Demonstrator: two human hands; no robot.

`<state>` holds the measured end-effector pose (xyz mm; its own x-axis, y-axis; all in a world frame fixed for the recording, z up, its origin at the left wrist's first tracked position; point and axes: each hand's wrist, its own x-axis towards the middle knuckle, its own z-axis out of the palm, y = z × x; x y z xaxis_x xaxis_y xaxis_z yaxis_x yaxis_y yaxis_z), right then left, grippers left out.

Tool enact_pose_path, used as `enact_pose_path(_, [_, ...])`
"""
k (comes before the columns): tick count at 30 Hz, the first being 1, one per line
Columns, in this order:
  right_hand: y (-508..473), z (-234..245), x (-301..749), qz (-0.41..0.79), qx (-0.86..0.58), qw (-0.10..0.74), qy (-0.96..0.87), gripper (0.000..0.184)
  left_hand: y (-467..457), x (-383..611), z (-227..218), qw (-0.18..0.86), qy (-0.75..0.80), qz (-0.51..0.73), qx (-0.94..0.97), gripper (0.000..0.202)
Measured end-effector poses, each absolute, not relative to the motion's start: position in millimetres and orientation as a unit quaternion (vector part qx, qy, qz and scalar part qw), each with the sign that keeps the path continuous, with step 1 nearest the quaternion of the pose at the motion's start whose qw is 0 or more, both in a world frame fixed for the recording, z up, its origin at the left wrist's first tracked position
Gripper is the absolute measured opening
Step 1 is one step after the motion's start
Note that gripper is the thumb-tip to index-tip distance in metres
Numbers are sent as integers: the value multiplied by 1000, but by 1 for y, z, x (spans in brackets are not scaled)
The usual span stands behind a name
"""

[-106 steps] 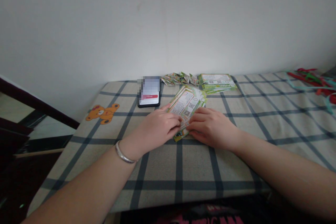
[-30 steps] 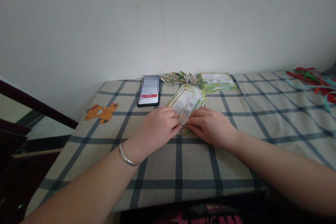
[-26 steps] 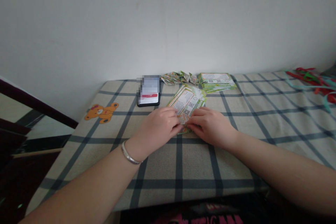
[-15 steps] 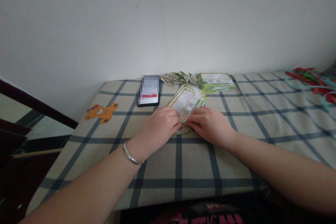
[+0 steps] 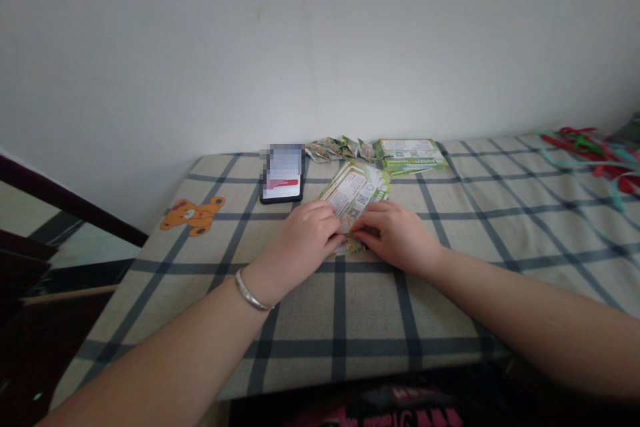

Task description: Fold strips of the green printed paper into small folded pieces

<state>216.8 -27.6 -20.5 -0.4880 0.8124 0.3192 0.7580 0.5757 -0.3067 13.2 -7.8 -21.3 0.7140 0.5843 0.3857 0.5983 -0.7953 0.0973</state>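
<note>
A fanned stack of green-and-white printed cards [image 5: 353, 190] with QR codes lies on the checked tablecloth in front of me. Both of my hands meet at its near end. My left hand [image 5: 315, 228] has its fingers curled together on the left edge of the cards. From the other side my right hand [image 5: 395, 232] pinches the near part of the cards between thumb and fingers. The fingertips almost touch each other, and they hide how many cards they hold. A silver bangle [image 5: 250, 290] circles my left wrist.
A phone [image 5: 283, 177] with a lit screen lies behind my left hand. Folded paper pieces [image 5: 340, 148] and another card stack [image 5: 413, 155] rest by the wall. A flat bear cutout [image 5: 194, 216] is at left, and red, green and teal strips [image 5: 595, 157] at far right.
Both hands stay at the near end of the cards, with only slight finger movement. The view has shifted very slightly.
</note>
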Motion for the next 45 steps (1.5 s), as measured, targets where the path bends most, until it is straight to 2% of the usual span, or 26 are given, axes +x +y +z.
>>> enact_pose_path(7, [-25, -21, 216, 105, -477, 233, -841, 9, -8, 13, -20, -9, -326, -176, -929, 14])
enact_pose_path(15, [-24, -24, 218, 126, -472, 245, -838, 7, -5, 12, -18, 5, -325, -179, -929, 4])
enact_pose_path(20, [-22, -27, 219, 107, -441, 249, -855, 9, -2, 9, -19, 24, -274, -168, -947, 6])
enact_pose_path(28, [-15, -28, 226, 122, -424, 245, -863, 7, -3, -3, -11, 36, -208, -142, -967, 22])
enact_pose_path(37, [-14, -25, 236, 76, -338, 233, -909, 21, -6, -3, -11, 34, -229, -111, -967, 21])
enact_pose_path(41, [-19, -22, 233, 39, -303, 201, -931, 29, -8, -1, -10, 53, -236, -84, -967, 16])
enact_pose_path(45, [-22, -18, 231, 12, -307, 143, -941, 25, -11, 2, -7, 69, -249, -63, -964, 10])
